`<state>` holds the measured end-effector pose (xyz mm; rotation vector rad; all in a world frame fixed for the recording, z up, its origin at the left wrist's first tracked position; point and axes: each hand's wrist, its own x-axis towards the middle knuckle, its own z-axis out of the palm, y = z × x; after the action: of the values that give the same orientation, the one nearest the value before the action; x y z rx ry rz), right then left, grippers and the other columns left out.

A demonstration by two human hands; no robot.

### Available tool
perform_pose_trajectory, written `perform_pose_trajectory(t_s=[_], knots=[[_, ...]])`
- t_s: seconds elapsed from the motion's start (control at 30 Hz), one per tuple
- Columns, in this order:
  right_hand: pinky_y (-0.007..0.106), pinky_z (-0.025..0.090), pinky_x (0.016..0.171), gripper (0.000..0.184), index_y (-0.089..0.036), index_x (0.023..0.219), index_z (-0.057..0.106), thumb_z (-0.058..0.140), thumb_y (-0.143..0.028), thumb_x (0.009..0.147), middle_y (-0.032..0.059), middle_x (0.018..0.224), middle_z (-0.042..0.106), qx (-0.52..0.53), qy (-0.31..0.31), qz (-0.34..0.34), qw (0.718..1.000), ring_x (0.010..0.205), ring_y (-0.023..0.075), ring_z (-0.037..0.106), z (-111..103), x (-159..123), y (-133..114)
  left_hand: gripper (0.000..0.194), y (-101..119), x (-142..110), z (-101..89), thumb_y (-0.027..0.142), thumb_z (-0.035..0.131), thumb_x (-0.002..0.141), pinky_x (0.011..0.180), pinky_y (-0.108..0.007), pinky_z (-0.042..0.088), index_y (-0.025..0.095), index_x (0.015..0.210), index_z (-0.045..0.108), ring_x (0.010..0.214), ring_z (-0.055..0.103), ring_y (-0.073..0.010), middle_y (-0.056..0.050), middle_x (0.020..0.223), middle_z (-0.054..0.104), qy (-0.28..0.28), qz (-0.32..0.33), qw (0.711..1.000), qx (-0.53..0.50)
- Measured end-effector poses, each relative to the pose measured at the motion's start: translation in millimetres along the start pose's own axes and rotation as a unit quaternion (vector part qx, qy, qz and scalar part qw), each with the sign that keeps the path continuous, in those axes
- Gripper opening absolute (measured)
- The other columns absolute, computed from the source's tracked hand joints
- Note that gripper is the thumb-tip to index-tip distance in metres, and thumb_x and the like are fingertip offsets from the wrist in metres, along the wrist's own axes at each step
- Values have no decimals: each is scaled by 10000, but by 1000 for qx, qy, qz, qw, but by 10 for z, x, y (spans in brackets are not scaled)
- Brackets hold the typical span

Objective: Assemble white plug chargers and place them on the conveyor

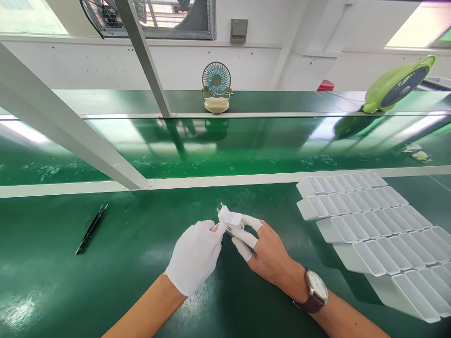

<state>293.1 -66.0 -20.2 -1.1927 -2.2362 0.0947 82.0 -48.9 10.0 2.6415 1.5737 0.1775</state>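
Observation:
A small white two-pin plug charger (229, 217) is held above the green table, its metal pins toward the far side. My left hand (197, 256), in a white glove, pinches it from the left. My right hand (266, 249) wears white finger cots on its fingertips and grips the charger from the right, index finger along its upper side. Slots show on the side nearest me, partly covered by fingers. A watch is on my right wrist.
Black tweezers (91, 230) lie at left on the green table (141, 286). Several white compartment trays (373, 225) overlap at right. A sloping white beam (73, 122) meets the table's back rail. Behind, a small fan (216, 87) and a green fan (398, 84) stand on a shelf.

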Motion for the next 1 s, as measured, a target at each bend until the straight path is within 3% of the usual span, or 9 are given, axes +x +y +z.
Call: perform_pose_trajectory(t_s=[0.27, 0.47, 0.8, 1.0], knots=[[434, 587, 893, 526, -286, 1473, 497, 570, -153, 968, 121, 1362, 607, 3, -1, 0, 1000, 1176, 265, 619, -32, 34, -42, 291, -7, 15, 42, 107, 448, 935, 555, -344, 300, 241, 1124, 623, 610, 502, -221, -15, 726, 556, -10, 28, 998, 55], [440, 592, 871, 504, -267, 1434, 548, 593, -140, 949, 138, 1336, 624, -9, 6, -4, 1000, 1091, 274, 654, -20, 25, -38, 361, 41, -48, 121, 155, 446, 969, 559, -339, 329, 256, 1290, 575, 609, 514, -208, 0, 716, 566, 17, 32, 998, 44], [401, 575, 849, 493, -253, 1415, 567, 610, -139, 937, 150, 1313, 628, -3, 22, -1, 1000, 1013, 246, 657, -13, 36, -36, 340, 69, 11, 41, 171, 444, 987, 579, -330, 375, 273, 1276, 591, 648, 554, -201, -3, 757, 614, -25, 13, 999, 28], [425, 567, 834, 487, -216, 1333, 642, 620, -77, 867, 167, 1228, 649, -16, 10, -21, 1000, 949, 263, 651, 1, 8, -18, 318, 53, -15, 81, 148, 423, 988, 559, -338, 360, 242, 1226, 613, 617, 536, -202, -2, 729, 600, -1, 41, 998, 39]])
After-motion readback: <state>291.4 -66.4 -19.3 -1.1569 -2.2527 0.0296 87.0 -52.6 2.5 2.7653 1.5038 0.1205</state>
